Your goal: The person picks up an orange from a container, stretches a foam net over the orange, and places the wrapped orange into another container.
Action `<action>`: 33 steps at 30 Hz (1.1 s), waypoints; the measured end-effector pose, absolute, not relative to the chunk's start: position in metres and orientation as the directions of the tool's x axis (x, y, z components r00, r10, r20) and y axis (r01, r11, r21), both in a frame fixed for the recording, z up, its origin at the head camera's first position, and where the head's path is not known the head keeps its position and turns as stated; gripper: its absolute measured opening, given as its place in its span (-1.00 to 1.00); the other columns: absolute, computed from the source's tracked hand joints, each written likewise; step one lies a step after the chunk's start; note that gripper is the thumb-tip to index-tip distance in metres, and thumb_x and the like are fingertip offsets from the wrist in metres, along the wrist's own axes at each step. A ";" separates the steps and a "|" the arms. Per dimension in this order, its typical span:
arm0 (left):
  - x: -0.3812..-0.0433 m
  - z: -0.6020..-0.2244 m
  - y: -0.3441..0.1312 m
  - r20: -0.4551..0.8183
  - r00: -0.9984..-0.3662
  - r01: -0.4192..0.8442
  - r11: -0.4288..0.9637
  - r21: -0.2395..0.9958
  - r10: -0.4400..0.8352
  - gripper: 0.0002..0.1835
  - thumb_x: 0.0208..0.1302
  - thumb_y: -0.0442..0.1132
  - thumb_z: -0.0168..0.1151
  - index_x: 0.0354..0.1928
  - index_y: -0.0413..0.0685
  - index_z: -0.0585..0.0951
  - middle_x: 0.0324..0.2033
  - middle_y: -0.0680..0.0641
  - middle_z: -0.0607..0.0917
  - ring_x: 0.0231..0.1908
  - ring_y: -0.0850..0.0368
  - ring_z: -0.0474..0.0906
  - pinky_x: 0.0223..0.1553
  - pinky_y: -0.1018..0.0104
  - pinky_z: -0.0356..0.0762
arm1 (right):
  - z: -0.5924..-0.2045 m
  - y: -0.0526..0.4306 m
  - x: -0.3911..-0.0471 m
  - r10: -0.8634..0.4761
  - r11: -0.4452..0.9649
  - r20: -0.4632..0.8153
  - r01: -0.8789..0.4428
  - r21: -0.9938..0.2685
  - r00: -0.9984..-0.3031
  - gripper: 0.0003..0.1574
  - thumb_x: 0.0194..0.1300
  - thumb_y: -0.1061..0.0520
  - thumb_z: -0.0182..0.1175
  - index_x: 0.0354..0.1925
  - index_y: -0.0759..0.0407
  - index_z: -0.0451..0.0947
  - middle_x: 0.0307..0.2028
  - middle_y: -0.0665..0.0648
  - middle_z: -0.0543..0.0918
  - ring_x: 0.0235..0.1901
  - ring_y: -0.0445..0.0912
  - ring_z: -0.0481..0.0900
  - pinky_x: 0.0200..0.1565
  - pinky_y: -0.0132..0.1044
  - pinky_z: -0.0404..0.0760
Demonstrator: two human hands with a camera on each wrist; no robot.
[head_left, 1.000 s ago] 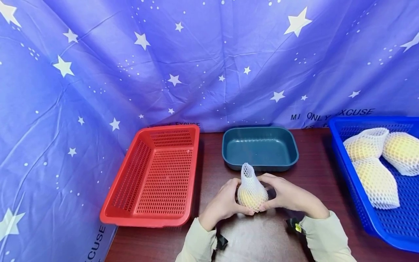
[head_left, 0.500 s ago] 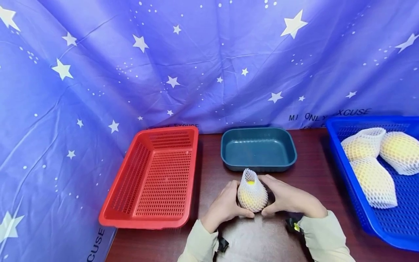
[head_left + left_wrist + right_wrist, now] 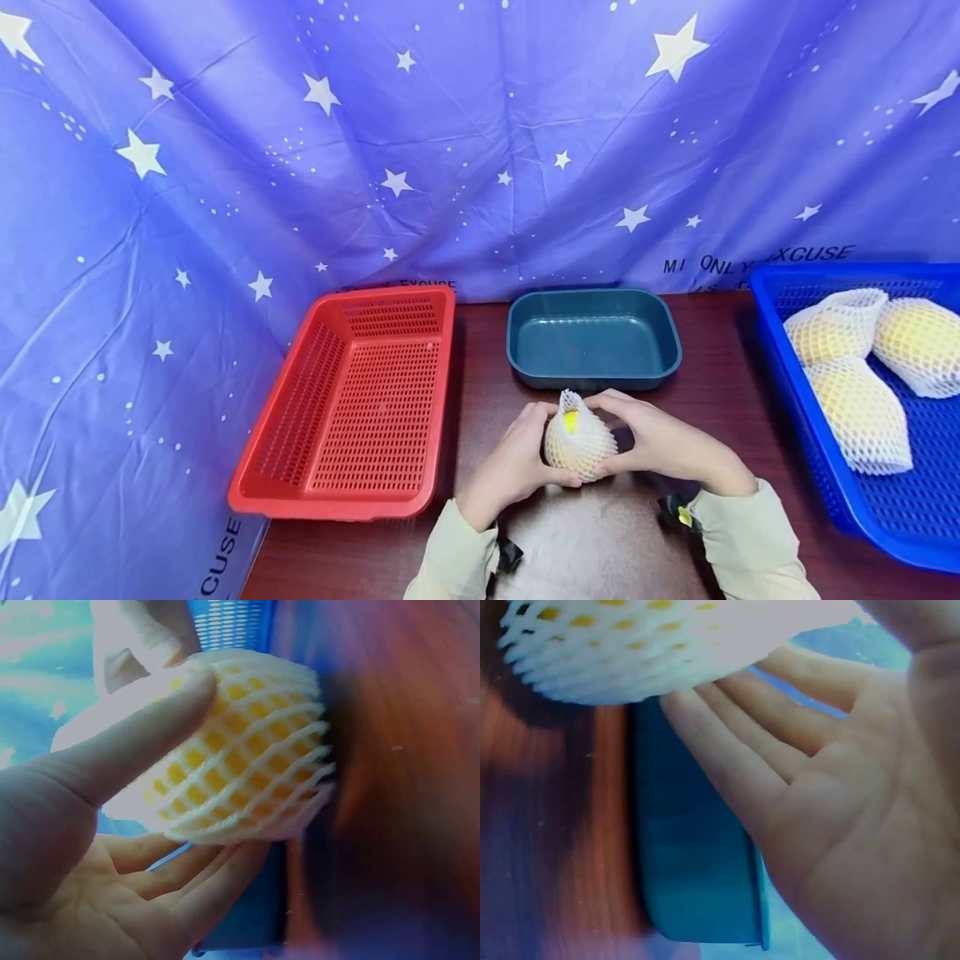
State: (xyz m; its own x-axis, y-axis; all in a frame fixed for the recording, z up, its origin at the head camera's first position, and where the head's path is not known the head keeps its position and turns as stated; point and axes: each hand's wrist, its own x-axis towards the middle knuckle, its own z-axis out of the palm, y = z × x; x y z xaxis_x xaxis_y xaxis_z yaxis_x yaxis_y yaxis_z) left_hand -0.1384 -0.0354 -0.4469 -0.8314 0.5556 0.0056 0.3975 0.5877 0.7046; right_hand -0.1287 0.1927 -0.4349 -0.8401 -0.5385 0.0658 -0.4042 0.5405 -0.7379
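A yellow fruit in a white foam net sleeve (image 3: 582, 446) is held between both hands above the near middle of the table. My left hand (image 3: 517, 457) grips its left side, the thumb (image 3: 161, 724) pressed over the net and the fingers beneath in the left wrist view. On the other side, my right hand (image 3: 660, 442) holds it between thumb and fingers. The right fingertips (image 3: 686, 712) touch the net from below in the right wrist view. Bare yellow skin shows through the sleeve's open, upward-pointing neck. The fruit's exact kind is hidden by the net.
Just behind the hands sits a dark teal tray (image 3: 592, 382). A red perforated basket (image 3: 442, 400) stands to the left. The blue basket (image 3: 802, 450) at right contains several netted yellow fruits (image 3: 855, 417). A star-printed blue cloth (image 3: 480, 150) hangs behind the table (image 3: 480, 358).
The sleeve's neck has sunk and opened, so a patch of yellow skin now shows there. The right thumb briefly came off the net and touches it again. Both hands stay around the fruit.
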 end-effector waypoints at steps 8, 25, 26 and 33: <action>-0.141 -0.453 -0.034 -0.004 -0.834 0.385 0.586 0.713 0.552 -0.15 -0.22 -0.13 0.69 0.17 -0.08 0.45 0.06 -0.02 0.56 0.07 0.13 0.50 0.17 0.27 0.46 | -0.437 0.195 -0.129 -0.528 0.600 0.028 -0.396 -0.695 -0.849 -0.01 0.00 -0.20 0.52 0.27 0.23 0.42 0.10 0.07 0.56 0.05 -0.11 0.53 0.06 -0.18 0.56; -0.144 -0.440 -0.039 0.103 -0.852 0.211 0.156 0.965 0.514 -0.19 -0.06 -0.33 0.60 0.29 0.06 0.46 0.16 -0.04 0.56 0.11 0.09 0.57 0.01 0.37 0.62 | -0.432 0.202 -0.128 -0.431 0.409 0.098 -0.291 -0.865 -0.897 -0.10 0.11 -0.02 0.50 0.34 0.09 0.36 0.19 0.09 0.53 0.04 -0.20 0.60 0.04 -0.33 0.62; -0.144 -0.439 -0.040 0.110 -0.852 0.201 0.126 0.971 0.512 -0.19 -0.04 -0.34 0.59 0.30 0.09 0.45 0.18 -0.03 0.54 0.12 0.09 0.56 0.03 0.34 0.62 | -0.432 0.203 -0.128 -0.424 0.393 0.102 -0.284 -0.875 -0.900 -0.13 0.12 0.00 0.49 0.33 0.06 0.36 0.18 0.06 0.54 0.03 -0.22 0.60 0.03 -0.35 0.61; -0.143 -0.430 -0.040 0.159 -0.852 0.168 -0.028 0.985 0.499 -0.19 0.02 -0.41 0.53 0.33 0.13 0.42 0.22 -0.03 0.49 0.12 0.07 0.52 0.04 0.21 0.64 | -0.424 0.202 -0.127 -0.366 0.321 0.175 -0.300 -0.898 -0.914 -0.20 0.14 0.12 0.48 0.30 -0.01 0.37 0.11 0.03 0.54 0.01 -0.20 0.59 0.00 -0.33 0.63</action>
